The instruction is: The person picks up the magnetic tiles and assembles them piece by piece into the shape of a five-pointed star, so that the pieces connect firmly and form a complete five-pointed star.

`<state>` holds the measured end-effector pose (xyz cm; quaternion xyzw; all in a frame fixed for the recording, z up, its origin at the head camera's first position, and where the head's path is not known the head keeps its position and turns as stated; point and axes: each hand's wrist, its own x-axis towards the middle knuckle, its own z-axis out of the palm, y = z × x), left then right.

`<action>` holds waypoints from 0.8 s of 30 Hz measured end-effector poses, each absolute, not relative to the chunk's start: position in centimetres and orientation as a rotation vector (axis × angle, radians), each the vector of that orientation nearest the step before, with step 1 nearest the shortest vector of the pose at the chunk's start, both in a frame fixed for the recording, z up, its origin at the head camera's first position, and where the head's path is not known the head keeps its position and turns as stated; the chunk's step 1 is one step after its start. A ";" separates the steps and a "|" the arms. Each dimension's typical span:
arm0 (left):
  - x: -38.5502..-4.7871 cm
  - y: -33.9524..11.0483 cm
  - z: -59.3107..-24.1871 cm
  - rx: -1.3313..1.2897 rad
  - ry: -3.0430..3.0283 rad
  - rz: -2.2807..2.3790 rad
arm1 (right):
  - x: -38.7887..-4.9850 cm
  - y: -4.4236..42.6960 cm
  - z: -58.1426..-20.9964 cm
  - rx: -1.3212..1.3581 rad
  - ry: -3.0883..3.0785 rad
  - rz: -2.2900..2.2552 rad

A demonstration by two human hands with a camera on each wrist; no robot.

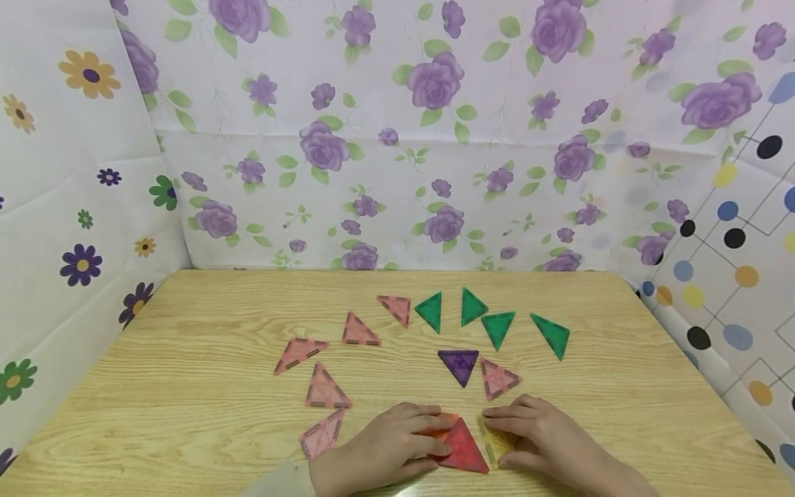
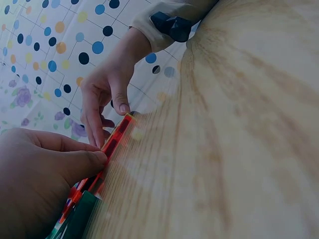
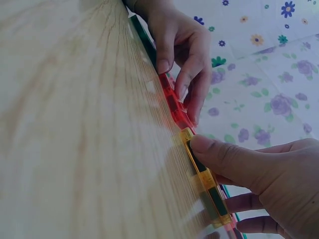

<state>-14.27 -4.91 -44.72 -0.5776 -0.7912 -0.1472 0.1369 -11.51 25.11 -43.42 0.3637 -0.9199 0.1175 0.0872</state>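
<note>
Pinching the red triangular tile (image 1: pixel 464 449) on the near table (image 1: pixel 205 414) is the left hand (image 1: pixel 391 442); the right hand (image 1: pixel 549 442) grips the yellow tile (image 1: pixel 493 442) beside it. Each looks light, stiff, slippery: hold the edges. Beyond, 1 purple triangle (image 1: pixel 459 364) and 1 pink triangle (image 1: pixel 499 378) would hinder sliding; 4 green triangles (image 1: pixel 498 328) lie farther.

Wood-grain table (image 1: pixel 186 386) before me, bearing four green triangles (image 1: pixel 499 328) toward the far side, six pink triangles (image 1: pixel 360 331), one purple triangle (image 1: pixel 459 366); nearer me, a red triangle (image 1: pixel 463 450), orange tile (image 1: pixel 443 434) and yellow tile (image 1: pixel 495 440).
</note>
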 end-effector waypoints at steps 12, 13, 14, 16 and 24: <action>-14.2 -4.8 -44.7 -1.676 -2.272 -0.426 | -11.8 24.4 -43.3 1.162 -2.722 0.428; -14.3 -4.8 -44.8 -1.676 -2.270 -0.429 | -11.8 24.4 -43.2 1.163 -2.721 0.433; -14.3 -4.8 -44.8 -1.675 -2.268 -0.432 | -11.8 24.4 -43.2 1.161 -2.725 0.434; -14.3 -4.9 -44.8 -1.674 -2.268 -0.435 | -11.8 24.4 -43.2 1.159 -2.735 0.440; -14.2 -4.9 -44.7 -1.676 -2.274 -0.442 | -11.8 24.5 -43.2 1.168 -2.739 0.468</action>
